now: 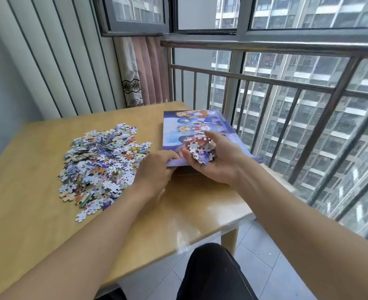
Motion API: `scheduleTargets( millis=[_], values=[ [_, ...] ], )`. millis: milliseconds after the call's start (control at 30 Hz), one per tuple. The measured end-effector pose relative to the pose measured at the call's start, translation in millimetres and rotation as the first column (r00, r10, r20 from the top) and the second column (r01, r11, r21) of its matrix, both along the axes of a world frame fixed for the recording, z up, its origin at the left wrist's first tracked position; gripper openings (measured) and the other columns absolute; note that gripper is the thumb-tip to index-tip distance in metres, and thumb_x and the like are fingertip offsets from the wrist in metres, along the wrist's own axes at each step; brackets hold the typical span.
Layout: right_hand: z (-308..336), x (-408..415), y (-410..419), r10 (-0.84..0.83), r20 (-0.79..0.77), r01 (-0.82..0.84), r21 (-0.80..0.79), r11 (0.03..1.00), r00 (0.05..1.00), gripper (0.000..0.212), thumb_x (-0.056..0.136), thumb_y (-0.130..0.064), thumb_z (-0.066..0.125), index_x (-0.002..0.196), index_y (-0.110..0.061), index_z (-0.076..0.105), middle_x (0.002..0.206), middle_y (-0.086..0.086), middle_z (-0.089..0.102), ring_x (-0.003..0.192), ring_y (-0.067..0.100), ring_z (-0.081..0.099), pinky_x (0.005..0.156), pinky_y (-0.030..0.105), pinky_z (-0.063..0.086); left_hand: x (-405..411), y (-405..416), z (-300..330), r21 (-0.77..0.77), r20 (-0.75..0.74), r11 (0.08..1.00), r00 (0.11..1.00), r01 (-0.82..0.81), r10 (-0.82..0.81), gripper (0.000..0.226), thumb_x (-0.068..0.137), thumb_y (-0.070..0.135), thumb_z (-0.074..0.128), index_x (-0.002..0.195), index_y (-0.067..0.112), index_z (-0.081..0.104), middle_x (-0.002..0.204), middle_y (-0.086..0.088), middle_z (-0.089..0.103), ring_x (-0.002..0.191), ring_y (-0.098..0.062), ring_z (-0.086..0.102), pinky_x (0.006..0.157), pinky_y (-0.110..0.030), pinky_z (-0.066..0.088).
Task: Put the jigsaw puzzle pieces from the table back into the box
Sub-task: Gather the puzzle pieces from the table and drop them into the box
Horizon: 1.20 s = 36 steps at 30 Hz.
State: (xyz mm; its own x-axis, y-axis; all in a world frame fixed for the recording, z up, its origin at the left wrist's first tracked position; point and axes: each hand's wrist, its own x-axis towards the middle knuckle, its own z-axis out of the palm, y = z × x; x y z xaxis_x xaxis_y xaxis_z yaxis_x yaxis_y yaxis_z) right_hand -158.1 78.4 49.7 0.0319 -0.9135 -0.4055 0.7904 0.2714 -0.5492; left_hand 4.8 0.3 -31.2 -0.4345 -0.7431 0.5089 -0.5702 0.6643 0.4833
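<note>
A wide pile of loose jigsaw pieces (102, 163) lies on the left half of the wooden table (27, 202). The purple puzzle box (191, 126), printed with cartoon figures, sits at the table's right side by the railing. My left hand (155, 172) grips the near edge of the box's lid and lifts it slightly, showing a dark gap beneath. My right hand (213, 159) is palm up over the box's near edge, fingers curled round a handful of pieces (200, 151).
A metal railing (287, 100) and windows run close along the table's right and far side. A curtain (142, 70) hangs at the back corner. A slatted wall stands on the left. My dark-clothed knee (213, 271) is below the table's near edge.
</note>
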Motion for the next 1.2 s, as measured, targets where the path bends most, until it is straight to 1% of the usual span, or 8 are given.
scheduleTargets(
  millis=[67, 167, 333, 467, 633, 700, 1033, 1200],
  values=[
    [8, -7, 5, -0.013, 0.004, 0.013, -0.042, 0.999, 1.0, 0.048, 0.101, -0.035, 0.055, 0.132, 0.002, 0.056, 0.123, 0.027, 0.065, 0.097, 0.037, 0.069, 0.08, 0.039, 0.059, -3, -9, 15, 0.033, -0.032, 0.999, 0.999, -0.017, 0.019, 0.02, 0.082, 0.038, 0.057, 0.079, 0.023, 0.071, 0.056, 0.006, 0.062, 0.063, -0.022, 0.061, 0.058, -0.036, 0.047],
    [20, -14, 9, -0.021, 0.028, 0.023, -0.073, 0.997, 0.999, 0.048, 0.103, -0.035, 0.052, 0.134, 0.002, 0.055, 0.129, 0.024, 0.064, 0.119, 0.031, 0.062, 0.089, 0.038, 0.057, -9, -21, 38, 0.01, -0.042, 0.998, 0.997, -0.067, 0.067, 0.022, 0.08, 0.039, 0.064, 0.074, 0.018, 0.068, 0.06, -0.001, 0.06, 0.064, -0.031, 0.057, 0.057, -0.038, 0.045],
    [28, -19, 13, -0.149, 0.059, 0.15, -0.025, 0.988, 0.987, 0.045, 0.102, -0.032, 0.057, 0.129, 0.005, 0.055, 0.116, 0.022, 0.064, 0.096, 0.035, 0.065, 0.075, 0.041, 0.061, -15, -36, 71, 0.03, -0.131, 0.993, 0.984, -0.118, 0.121, 0.015, 0.078, 0.03, 0.068, 0.064, 0.032, 0.062, 0.057, 0.006, 0.053, 0.067, -0.036, 0.057, 0.057, -0.038, 0.048],
    [27, -15, 7, -0.246, 0.125, 0.243, 0.034, 0.969, 0.961, 0.046, 0.105, -0.035, 0.047, 0.132, 0.003, 0.049, 0.119, 0.024, 0.061, 0.099, 0.038, 0.064, 0.067, 0.043, 0.06, -20, -41, 91, 0.012, -0.162, 0.994, 0.981, -0.11, 0.11, 0.016, 0.078, 0.039, 0.066, 0.067, 0.028, 0.062, 0.063, 0.0, 0.057, 0.069, -0.033, 0.055, 0.06, -0.043, 0.052],
    [39, -16, -10, -0.364, 0.142, 0.356, 0.079, 0.931, 0.921, 0.039, 0.104, -0.025, 0.04, 0.131, 0.001, 0.053, 0.125, 0.023, 0.059, 0.114, 0.042, 0.059, 0.097, 0.053, 0.052, -19, -35, 103, 0.009, -0.194, 0.996, 0.977, -0.092, 0.092, 0.024, 0.074, 0.039, 0.059, 0.067, 0.017, 0.062, 0.063, -0.004, 0.057, 0.069, -0.033, 0.053, 0.06, -0.041, 0.049],
    [42, -17, -16, -0.397, 0.136, 0.383, 0.114, 0.917, 0.908, 0.04, 0.099, -0.022, 0.037, 0.128, -0.001, 0.056, 0.121, 0.022, 0.062, 0.109, 0.043, 0.06, 0.099, 0.059, 0.049, -16, -32, 106, 0.025, -0.209, 0.996, 0.974, -0.086, 0.09, 0.025, 0.078, 0.039, 0.067, 0.066, 0.019, 0.061, 0.06, -0.002, 0.055, 0.066, -0.029, 0.049, 0.059, -0.039, 0.045],
    [65, -13, -52, -0.466, 0.215, 0.462, 0.073, 0.884, 0.858, 0.08, 0.08, -0.08, 0.036, 0.125, -0.019, 0.06, 0.119, 0.014, 0.064, 0.104, 0.042, 0.063, 0.096, 0.061, 0.045, -12, -35, 124, 0.128, -0.272, 0.992, 0.961, -0.006, 0.041, 0.024, 0.089, 0.028, 0.074, 0.067, 0.029, 0.064, 0.067, 0.001, 0.055, 0.07, -0.02, 0.046, 0.062, -0.029, 0.037],
    [70, -29, -55, -0.33, 0.025, 0.328, 0.061, 0.943, 0.944, 0.078, 0.09, -0.07, 0.029, 0.125, -0.007, 0.057, 0.117, 0.022, 0.066, 0.103, 0.049, 0.064, 0.089, 0.073, 0.045, -10, -38, 133, 0.196, -0.338, 0.98, 0.94, 0.029, 0.039, 0.018, 0.093, 0.023, 0.07, 0.076, 0.016, 0.068, 0.074, -0.002, 0.057, 0.073, -0.018, 0.048, 0.065, -0.03, 0.037]
  ],
)
